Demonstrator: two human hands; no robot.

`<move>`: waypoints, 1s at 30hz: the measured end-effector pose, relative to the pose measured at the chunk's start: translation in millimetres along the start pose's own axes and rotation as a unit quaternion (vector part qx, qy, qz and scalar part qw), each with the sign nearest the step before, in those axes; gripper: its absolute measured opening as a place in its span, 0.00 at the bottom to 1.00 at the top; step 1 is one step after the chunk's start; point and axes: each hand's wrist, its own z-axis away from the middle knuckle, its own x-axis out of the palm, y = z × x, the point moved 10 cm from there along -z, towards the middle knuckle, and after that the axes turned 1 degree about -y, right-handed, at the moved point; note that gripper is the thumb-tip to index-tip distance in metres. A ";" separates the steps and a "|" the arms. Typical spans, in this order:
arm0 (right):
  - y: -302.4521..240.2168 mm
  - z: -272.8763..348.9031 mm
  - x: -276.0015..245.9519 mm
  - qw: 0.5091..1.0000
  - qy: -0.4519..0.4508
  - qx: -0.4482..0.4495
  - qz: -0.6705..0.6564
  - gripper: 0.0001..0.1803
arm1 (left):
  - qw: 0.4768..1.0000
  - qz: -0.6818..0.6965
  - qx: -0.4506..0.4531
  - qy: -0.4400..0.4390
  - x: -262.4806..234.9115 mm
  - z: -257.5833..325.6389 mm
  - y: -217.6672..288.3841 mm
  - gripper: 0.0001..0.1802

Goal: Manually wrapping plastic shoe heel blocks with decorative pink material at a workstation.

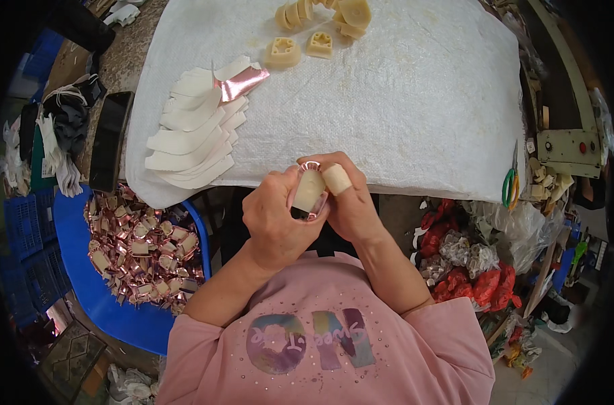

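Both hands — left hand [274,219], right hand [344,196] — clench a cream heel block [309,190], apparently wrapping rose-gold foil; next calls for smoothing edges firmly.

Landmark: white woven cloth [401,101] covering the table.
Cream moulded plastic blocks: 2 lying singly at cloth's far edge [282,52], [319,44]; clustered ones behind them, count unclear.
Rose-gold foil strips on cloth: 1 [243,82].
Black phones left of cloth: 1 [109,140].
Green-handled scissors right of cloth: 1 [510,185].
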 end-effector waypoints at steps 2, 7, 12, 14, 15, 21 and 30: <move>-10.6 -0.6 1.9 0.988 0.024 -0.016 0.154 0.13 | 1.000 -0.016 0.024 0.000 -0.2 -2.1 0.2 0.26; -10.7 -7.3 1.9 0.955 0.037 -0.028 0.293 0.14 | 0.999 -0.029 0.039 0.014 -6.2 -2.0 -7.5 0.26; -20.0 -21.8 2.0 0.988 -0.027 -0.041 0.150 0.17 | 0.998 0.004 -0.056 0.013 -32.8 -0.9 -36.5 0.28; -32.1 -32.0 7.0 0.985 -0.021 -0.042 0.168 0.16 | 0.997 -0.030 -0.050 0.054 -63.1 9.5 -55.9 0.28; -42.4 -36.7 11.2 0.966 -0.023 -0.088 0.243 0.15 | 0.992 -0.008 -0.097 0.074 -81.2 17.9 -71.1 0.27; -52.9 -67.2 45.8 0.827 -0.035 -0.200 0.524 0.19 | 0.873 -0.367 -0.214 0.238 -241.5 65.3 -122.9 0.23; -52.5 -122.3 72.4 0.862 -0.019 -0.202 0.464 0.16 | 0.731 -0.603 -0.176 0.266 -311.2 67.0 -98.8 0.25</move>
